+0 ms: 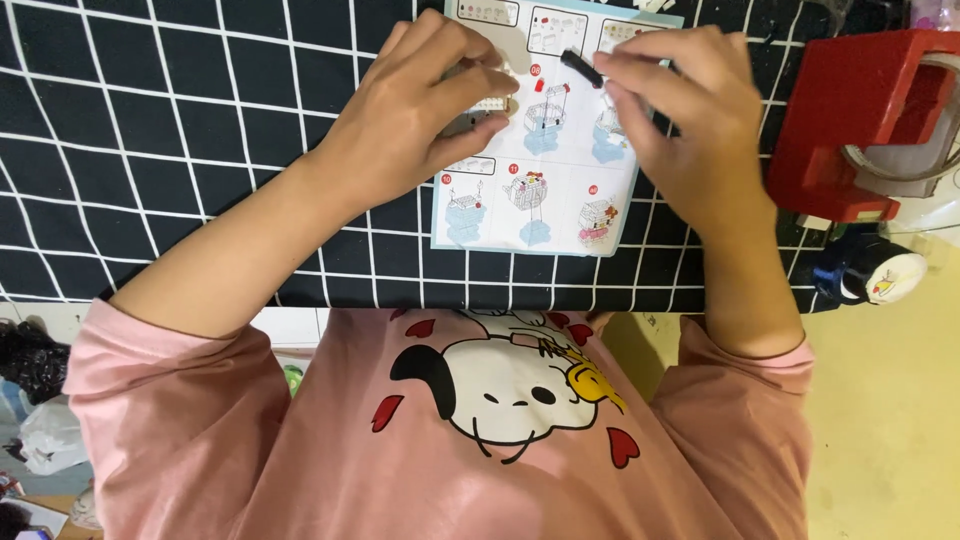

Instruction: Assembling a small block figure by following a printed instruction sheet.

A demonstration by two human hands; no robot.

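Observation:
My left hand [420, 110] grips a small white brick model [490, 103] between thumb and fingers, over the top left of a pale blue instruction sheet [540, 200]. My right hand [680, 110] pinches a small black piece [582, 68] at its fingertips, just right of the model and above the sheet. The two hands nearly meet over the sheet's upper half. Most of the model is hidden under my left fingers.
A black cloth with a white grid [180, 130] covers the table. A red tape dispenser [865, 120] stands at the right edge, a small dark blue bottle [865, 270] below it. My pink printed shirt [500, 430] fills the foreground.

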